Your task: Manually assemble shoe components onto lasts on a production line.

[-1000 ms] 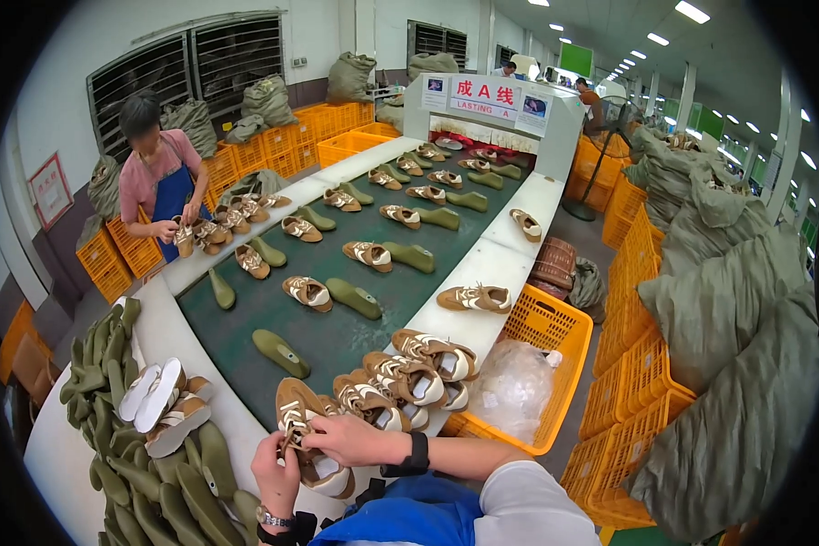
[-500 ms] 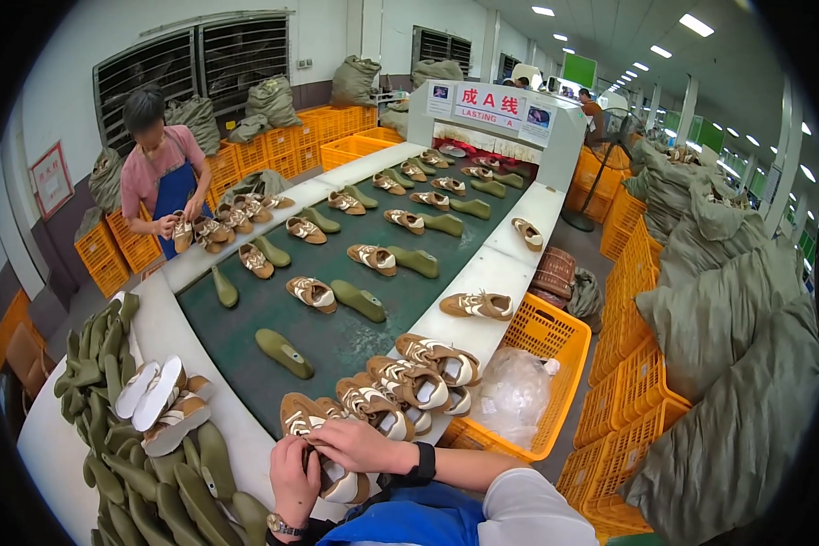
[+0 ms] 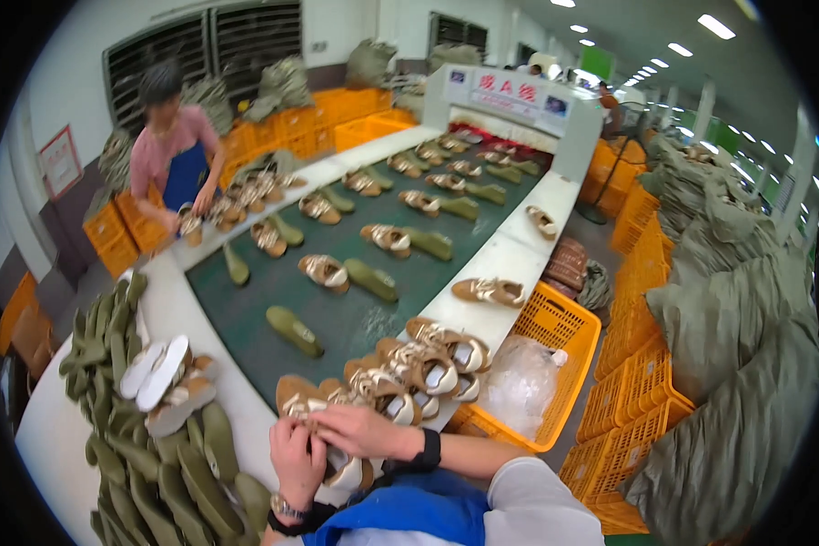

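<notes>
A brown sneaker (image 3: 296, 393) with cream laces and trim lies before me at the conveyor's near edge, toe away from me. My left hand (image 3: 298, 462) and my right hand (image 3: 362, 430) meet over its lacing, fingertips pinched closed close together. Exactly what the fingertips grip is covered by the fingers and blurred. Just right of my hands, several matching sneakers (image 3: 407, 371) crowd together on the white ledge. Shoe lasts (image 3: 177, 496), olive green, are heaped to my left, with white-soled sneakers (image 3: 162, 375) on top.
Sneakers and lasts stand in rows on the green conveyor belt (image 3: 355, 309). A person (image 3: 177, 150) in a blue apron handles sneakers across it. On my right are an orange crate (image 3: 569, 364) holding clear plastic bags, stacked crates (image 3: 628, 391) and large grey-green sacks (image 3: 737, 400).
The whole view has shifted slightly and blurred. My hands stay together over the same sneaker, fingers slightly rearranged. Across the belt, the other person's hands have moved apart.
</notes>
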Demonstrator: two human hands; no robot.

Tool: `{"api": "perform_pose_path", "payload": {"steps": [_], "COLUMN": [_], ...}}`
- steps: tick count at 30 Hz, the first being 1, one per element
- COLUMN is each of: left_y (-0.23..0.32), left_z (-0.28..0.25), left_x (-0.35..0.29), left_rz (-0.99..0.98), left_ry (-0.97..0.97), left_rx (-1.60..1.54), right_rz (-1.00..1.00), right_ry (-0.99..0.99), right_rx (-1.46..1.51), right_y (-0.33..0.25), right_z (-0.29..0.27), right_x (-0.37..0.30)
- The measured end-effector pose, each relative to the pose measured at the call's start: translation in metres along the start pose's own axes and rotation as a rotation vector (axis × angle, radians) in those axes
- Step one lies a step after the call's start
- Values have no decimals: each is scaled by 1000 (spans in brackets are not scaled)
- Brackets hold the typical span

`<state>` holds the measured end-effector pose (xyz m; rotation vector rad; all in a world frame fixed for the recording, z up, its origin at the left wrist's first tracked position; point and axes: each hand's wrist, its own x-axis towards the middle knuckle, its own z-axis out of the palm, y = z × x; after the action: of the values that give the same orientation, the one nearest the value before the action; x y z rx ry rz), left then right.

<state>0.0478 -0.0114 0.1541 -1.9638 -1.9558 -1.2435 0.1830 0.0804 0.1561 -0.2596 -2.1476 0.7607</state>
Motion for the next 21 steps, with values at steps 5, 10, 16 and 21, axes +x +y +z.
{"api": "perform_pose_path", "payload": {"steps": [5, 10, 16, 21], "left_y": [11, 11, 7, 0], "left_z": [10, 3, 1, 1], "left_x": [30, 34, 27, 13], "left_rz": [164, 224, 193, -16], "left_ry": [65, 144, 175, -38], "left_rx": [-228, -173, -128, -206], "right_rz": [-154, -34, -119, 48], "right_ry": [83, 190, 200, 43], "right_rx": [-220, -100, -51, -61], "right_y": [10, 6, 10, 22], "right_z": [-26, -30, -22, -16], "right_x": [8, 18, 17, 12]}}
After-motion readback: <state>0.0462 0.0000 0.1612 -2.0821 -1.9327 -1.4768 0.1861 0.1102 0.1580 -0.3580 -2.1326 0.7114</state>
